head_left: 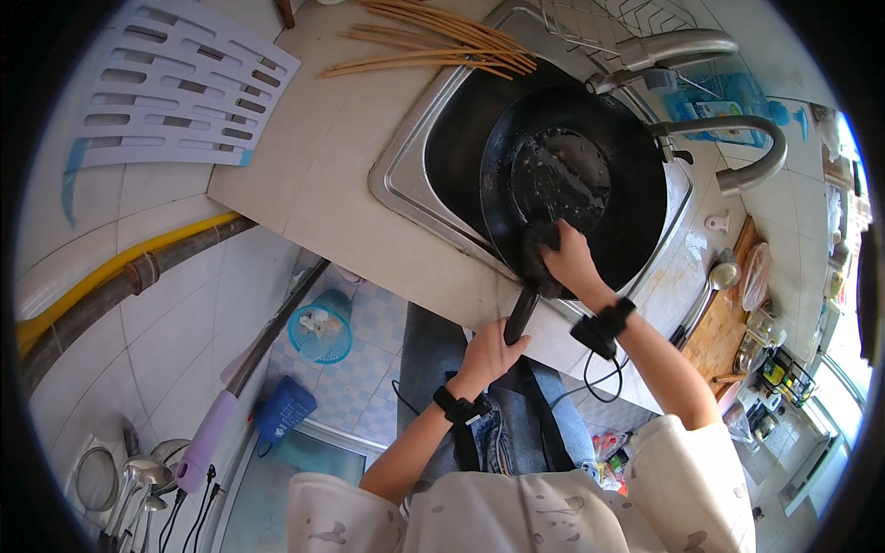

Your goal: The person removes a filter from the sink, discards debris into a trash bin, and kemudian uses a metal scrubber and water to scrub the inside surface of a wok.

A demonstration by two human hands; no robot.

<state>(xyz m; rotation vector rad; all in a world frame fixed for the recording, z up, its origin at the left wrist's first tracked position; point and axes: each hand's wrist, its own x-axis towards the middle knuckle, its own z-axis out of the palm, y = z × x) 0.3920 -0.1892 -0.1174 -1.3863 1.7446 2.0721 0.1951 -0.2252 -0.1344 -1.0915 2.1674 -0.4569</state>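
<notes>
A large black wok (622, 207) rests over a steel sink (408, 166), tilted, with a little liquid and pale flecks on its bottom. My left hand (487, 352) grips the end of the wok's dark handle (522, 314) by the counter's front edge. At the wok's near inner wall, beside where the handle joins, my right hand (570, 259) holds a dark scrubbing pad (539, 252); its exact material is hard to make out. Both wrists wear black bands.
Wooden chopsticks (442, 55) lie across the sink's far left corner. Two curved steel faucets (753, 124) and a blue soap bottle (733, 104) stand at the right. Farther right, a ladle (724, 275) lies by a wooden board (712, 339). A blue wastebasket (335, 349) stands on the floor.
</notes>
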